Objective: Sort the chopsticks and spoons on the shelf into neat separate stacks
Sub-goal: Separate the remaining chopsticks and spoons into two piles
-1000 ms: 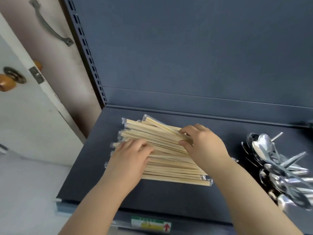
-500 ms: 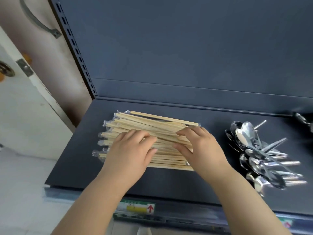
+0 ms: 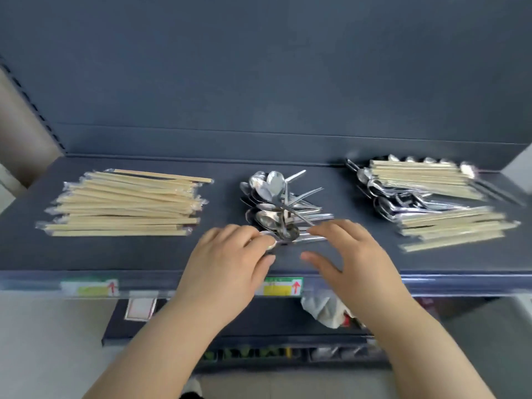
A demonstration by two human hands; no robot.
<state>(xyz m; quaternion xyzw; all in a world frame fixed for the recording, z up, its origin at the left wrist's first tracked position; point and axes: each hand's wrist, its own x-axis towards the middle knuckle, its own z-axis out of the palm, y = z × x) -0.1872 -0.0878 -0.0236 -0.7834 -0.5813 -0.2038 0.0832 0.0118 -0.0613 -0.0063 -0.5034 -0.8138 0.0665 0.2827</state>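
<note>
**Spoons next**

Working on the spoon pile, sitting in the middle of the shelf. Reaching in with both hands from just in front of the pile. Curling the left hand round the front spoon, seeming to pinch its shiny end between fingers and thumb. Most likely trying to pull that spoon free. Holding the right hand wide open, fingers spread, thumb apart, gripping nothing, fingertips just touching the handles at the near right side of the pile. Probably steadying those handles to stop any sliding.

Lying crooked inside the pile, bowls mostly pointing left, handles poking right and up, so needing lining up.

Leaving alone the chopstick stack, well to the left of the pile, wrapped in clear plastic, lined up fairly straight, looking about done.

Not touching the mixed heap, well to the right of the pile, chopsticks and spoons tangled together there. Looking like the next job after the pile.

Taking care with slippery metal: tugging one spoon maybe dragging others toward the front edge, just near the pile.
</note>
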